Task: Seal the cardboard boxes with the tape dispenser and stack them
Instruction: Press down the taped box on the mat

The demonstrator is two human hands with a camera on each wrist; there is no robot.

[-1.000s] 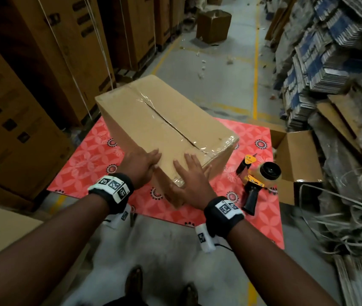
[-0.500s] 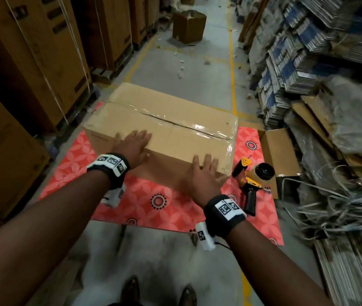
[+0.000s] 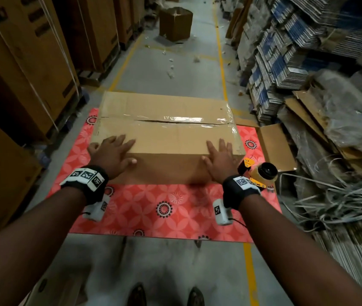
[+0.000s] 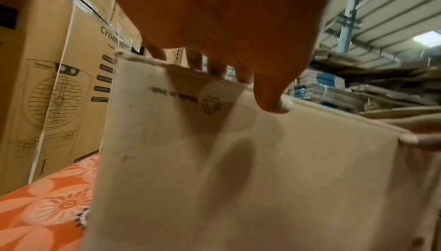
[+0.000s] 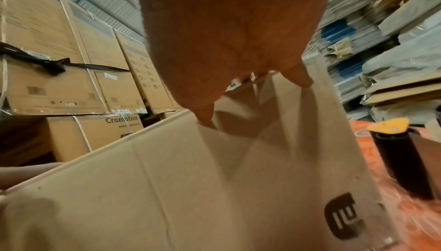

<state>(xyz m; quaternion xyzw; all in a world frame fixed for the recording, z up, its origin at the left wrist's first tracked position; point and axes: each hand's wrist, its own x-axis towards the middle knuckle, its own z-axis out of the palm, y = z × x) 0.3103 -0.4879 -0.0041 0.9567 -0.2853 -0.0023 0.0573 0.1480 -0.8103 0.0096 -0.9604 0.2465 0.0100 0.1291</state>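
Cardboard box (image 3: 166,138) is seen lying square on the red patterned mat (image 3: 153,208), its top seam covered by clear tape (image 3: 184,119). It is pressed at the near top edge by the left hand (image 3: 111,151), fingers spread flat over the top and thumb down the front face; nothing is gripped. The right hand (image 3: 219,159) is laid the same way at the near right corner, fingers straight, palm flat. Just right of the box, the tape dispenser (image 3: 261,173) is left on the mat, beside an open carton (image 3: 274,144). Tall stacked cartons (image 3: 27,62) are ranged along the left, flattened bundles (image 3: 286,51) to the right
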